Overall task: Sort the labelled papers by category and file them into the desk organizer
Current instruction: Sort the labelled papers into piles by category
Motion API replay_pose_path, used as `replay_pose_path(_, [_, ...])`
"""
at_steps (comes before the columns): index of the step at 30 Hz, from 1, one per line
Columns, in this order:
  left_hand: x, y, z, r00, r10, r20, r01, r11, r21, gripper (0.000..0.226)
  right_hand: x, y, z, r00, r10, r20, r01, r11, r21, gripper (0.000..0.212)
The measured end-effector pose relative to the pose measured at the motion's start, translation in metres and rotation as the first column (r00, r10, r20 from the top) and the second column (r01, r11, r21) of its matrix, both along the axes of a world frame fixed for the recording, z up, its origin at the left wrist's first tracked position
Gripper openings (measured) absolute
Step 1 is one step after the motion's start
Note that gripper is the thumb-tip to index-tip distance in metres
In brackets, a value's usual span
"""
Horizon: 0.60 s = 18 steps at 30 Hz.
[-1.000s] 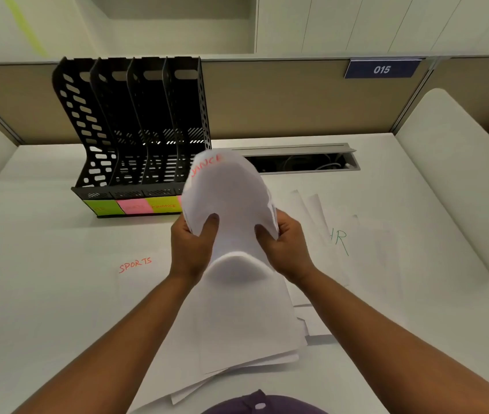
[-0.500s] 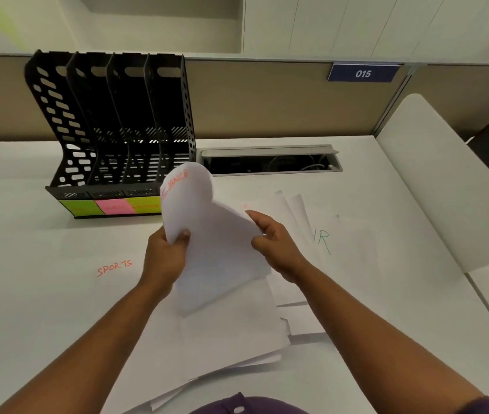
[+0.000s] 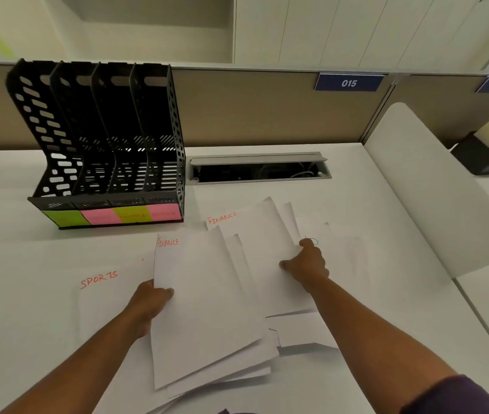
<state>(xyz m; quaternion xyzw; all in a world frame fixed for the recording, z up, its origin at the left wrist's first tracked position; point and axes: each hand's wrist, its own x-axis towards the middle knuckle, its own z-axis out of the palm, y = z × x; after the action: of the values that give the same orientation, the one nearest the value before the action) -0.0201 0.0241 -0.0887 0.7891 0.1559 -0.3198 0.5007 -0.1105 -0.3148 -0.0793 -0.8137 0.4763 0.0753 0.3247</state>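
A black desk organizer (image 3: 159,121) with several upright slots stands at the back left, green and pink labels along its front. White papers lie spread on the desk. My left hand (image 3: 149,301) grips the left edge of a stack whose top sheet (image 3: 204,297) reads FINANCE in red. My right hand (image 3: 307,262) grips the right edge of another sheet marked FINANCE (image 3: 255,234), lying further right. A sheet marked SPORTS (image 3: 99,291) lies flat to the left of my left hand.
An open cable tray (image 3: 258,168) is set into the desk behind the papers. A white curved divider (image 3: 434,186) bounds the right side. A dark box of notes (image 3: 488,150) sits on the neighbouring desk. A partition wall carries the sign 015 (image 3: 348,83).
The curled sheet I held up with both hands has come down flat onto the stack. My right hand left it and moved right onto a second FINANCE sheet.
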Motion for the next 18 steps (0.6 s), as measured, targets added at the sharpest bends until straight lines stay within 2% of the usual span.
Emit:
replay_pose_path(3, [-0.002, 0.001, -0.003, 1.0, 0.017, 0.003, -0.017, 1.0, -0.002, 0.04, -0.001, -0.006, -0.006, 0.995, -0.076, 0.065, 0.076, 0.997, -0.007, 0.018])
replay_pose_path(4, [-0.001, 0.001, -0.003, 1.0, 0.017, 0.002, -0.017, 1.0, -0.001, 0.04, -0.001, -0.007, -0.008, 0.992, -0.093, 0.083, 0.095, 0.995, -0.026, 0.01])
replay_pose_path(8, [-0.002, -0.002, -0.002, 1.0, 0.015, 0.027, -0.015, 1.0, 0.025, 0.039, -0.002, -0.013, -0.007, 0.942, -0.214, 0.258, 0.249, 0.962, -0.111, 0.018])
replay_pose_path(12, [-0.007, -0.004, 0.0, 0.998, 0.014, 0.063, -0.017, 0.999, 0.047, 0.039, -0.005, -0.031, 0.002, 0.813, -0.3, 0.499, 0.396, 0.913, -0.095, 0.02])
replay_pose_path(18, [-0.012, -0.006, 0.003, 0.996, 0.017, 0.092, -0.022, 0.998, 0.062, 0.038, -0.003, -0.049, 0.02, 0.699, -0.349, 0.624, 0.446, 0.895, 0.002, 0.022])
